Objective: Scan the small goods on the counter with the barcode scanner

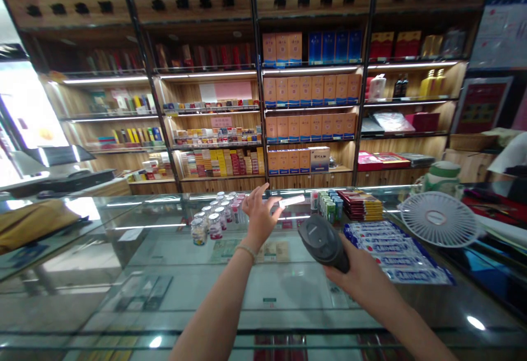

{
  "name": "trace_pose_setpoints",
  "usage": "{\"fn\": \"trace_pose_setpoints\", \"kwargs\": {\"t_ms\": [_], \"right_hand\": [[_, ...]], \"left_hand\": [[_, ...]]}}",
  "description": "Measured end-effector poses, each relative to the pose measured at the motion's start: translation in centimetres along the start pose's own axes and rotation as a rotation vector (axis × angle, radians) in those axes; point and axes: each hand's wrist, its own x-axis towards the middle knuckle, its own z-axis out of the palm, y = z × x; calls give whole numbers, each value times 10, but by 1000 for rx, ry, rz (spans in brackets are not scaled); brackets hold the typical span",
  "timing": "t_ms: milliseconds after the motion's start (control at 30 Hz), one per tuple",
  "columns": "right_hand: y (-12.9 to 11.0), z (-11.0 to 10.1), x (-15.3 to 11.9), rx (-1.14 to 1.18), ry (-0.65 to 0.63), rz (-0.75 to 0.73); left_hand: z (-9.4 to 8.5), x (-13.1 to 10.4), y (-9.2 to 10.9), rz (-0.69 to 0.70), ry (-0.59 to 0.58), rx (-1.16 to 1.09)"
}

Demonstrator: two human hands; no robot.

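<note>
Right hand [352, 267] holds scanner [323, 240] inside counter's near edge [296, 331], apart from left hand [258, 212].

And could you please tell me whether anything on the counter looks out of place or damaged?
Nothing looks plainly spilled or damaged. The blue packets on the glass counter overlap in a loose spread, less neat than the orange boxes shelved behind. The mustard cloth at far left may be misplaced, being no boxed merchandise.
</note>
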Motion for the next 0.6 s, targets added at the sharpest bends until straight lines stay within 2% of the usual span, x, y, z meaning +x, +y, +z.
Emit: {"fn": "trace_pose_setpoints", "kwargs": {"t_ms": [233, 400, 500, 600], "right_hand": [[-3, -4, -1, -47, 10, -22], [-13, -6, 5, -252, -117, 6], [-14, 6, 9, -392, -175, -46], [-7, 27, 9, -476, -127, -191]], "left_hand": [[0, -1, -2, -2, -17, -17], [0, -2, -1, -11, -20, -17], [0, -2, -1, -4, -18, -20], [-1, -1, -1, 2, -20, -26]]}}
